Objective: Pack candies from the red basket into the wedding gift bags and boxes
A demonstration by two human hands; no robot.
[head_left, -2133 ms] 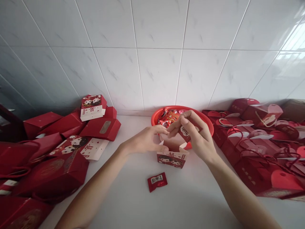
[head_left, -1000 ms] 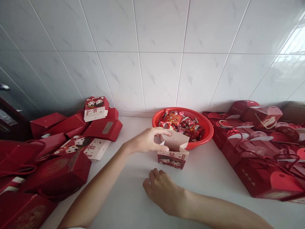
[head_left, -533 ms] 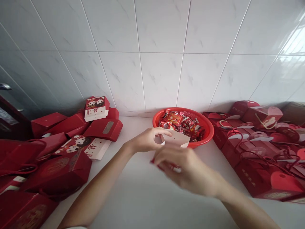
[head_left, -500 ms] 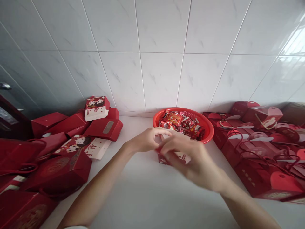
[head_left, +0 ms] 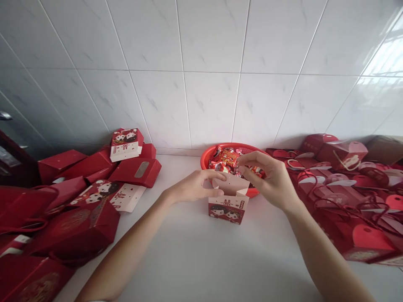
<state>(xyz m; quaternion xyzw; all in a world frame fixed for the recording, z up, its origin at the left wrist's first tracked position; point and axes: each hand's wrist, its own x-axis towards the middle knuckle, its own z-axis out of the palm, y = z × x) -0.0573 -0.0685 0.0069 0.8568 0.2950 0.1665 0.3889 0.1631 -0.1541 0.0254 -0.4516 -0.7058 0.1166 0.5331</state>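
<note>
A small red and cream box (head_left: 227, 209) with cartoon faces stands upright on the white surface, its top flaps raised. My left hand (head_left: 197, 184) grips its left side, with fingers and thumb around the edge. Behind the box is a red plastic basket (head_left: 206, 158) of wrapped sweets (head_left: 227, 157). My right hand (head_left: 267, 176) hovers over the basket's right front part, thumb and fingertips close together. Whatever those fingertips may hold is too small to make out.
Red boxes (head_left: 85, 224) and flattened cartoon cartons (head_left: 127, 195) lie piled at the left. Many closed red boxes with cord handles (head_left: 349, 228) crowd the right side. A tiled wall (head_left: 210, 109) rises behind the basket.
My right hand has moved from over the small box back and right to the basket, uncovering the box front. My left hand remains on the box.
</note>
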